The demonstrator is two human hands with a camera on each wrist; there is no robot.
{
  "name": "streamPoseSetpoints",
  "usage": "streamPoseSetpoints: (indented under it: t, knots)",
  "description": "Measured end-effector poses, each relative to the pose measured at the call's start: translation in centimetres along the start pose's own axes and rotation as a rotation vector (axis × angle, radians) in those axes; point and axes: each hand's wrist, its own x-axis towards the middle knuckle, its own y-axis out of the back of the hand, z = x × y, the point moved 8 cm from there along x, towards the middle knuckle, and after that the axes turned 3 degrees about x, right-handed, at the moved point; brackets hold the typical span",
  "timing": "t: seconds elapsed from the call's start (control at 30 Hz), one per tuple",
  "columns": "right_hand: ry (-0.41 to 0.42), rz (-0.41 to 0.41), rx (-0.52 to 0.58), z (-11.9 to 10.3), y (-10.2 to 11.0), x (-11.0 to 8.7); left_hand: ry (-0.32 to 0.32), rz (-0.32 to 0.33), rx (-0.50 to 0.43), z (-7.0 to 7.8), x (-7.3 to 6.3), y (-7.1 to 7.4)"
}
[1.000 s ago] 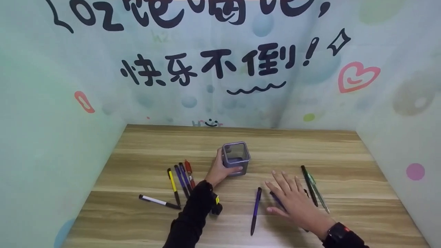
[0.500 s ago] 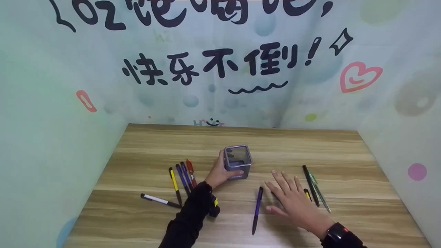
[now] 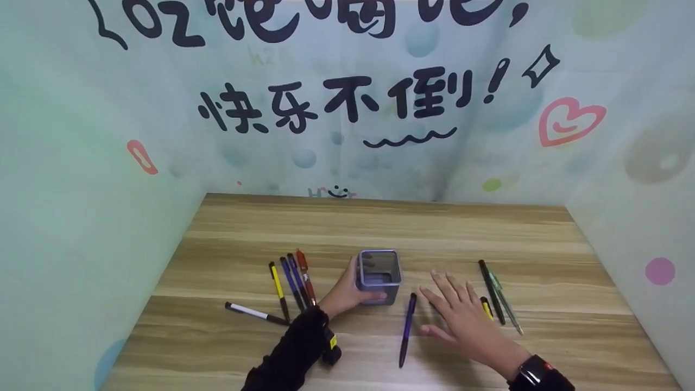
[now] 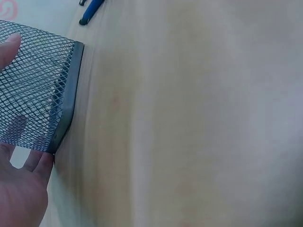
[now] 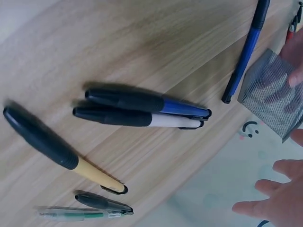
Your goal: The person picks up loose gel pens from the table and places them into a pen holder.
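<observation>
My left hand [image 3: 341,290] grips a grey metal mesh pen holder [image 3: 391,293], thumb on its near wall, fingers behind. The holder is upright with its mouth up; I cannot tell whether it touches the table. To its right my right hand [image 3: 464,323] hovers over the table, fingers straight and spread, holding nothing. Between the hands lies a blue pen [image 3: 408,328]. In the right wrist view, a second blue pen [image 5: 184,107], a white pen [image 5: 170,120], a yellow pen [image 5: 94,172], a black pen [image 5: 102,202] and a clear green pen [image 5: 78,215] lie near that hand.
Left of the holder lie a red pen [image 3: 305,271], two blue-purple pens [image 3: 293,282], a yellow-and-black pen [image 3: 278,288] and a white pen [image 3: 252,313]. The wooden table [image 3: 233,217] meets a printed back wall [image 3: 304,179] and side panels.
My left hand has brought the pen holder nearer to me across the table, slightly rightward. The right hand stays almost still. The head view has shifted slightly.
</observation>
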Motion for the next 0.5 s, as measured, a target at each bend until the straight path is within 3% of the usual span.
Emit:
streamPoseSetpoints:
  t: [0.13, 0.27, 0.5]
  knots:
    - [0.017, 0.033, 0.008, -0.3, 0.3, 0.1, -0.021, -0.034, -0.066, 0.3, -1.3, -0.6]
    - [0.017, 0.05, 0.03, -0.4, 0.6, 0.1, -0.024, -0.042, -0.066, 0.5, -2.5, -1.3]
    - [-0.041, 0.007, 0.111, 0.0, 0.5, 0.0, -0.052, -0.05, -0.066, 0.7, -3.8, -2.5]
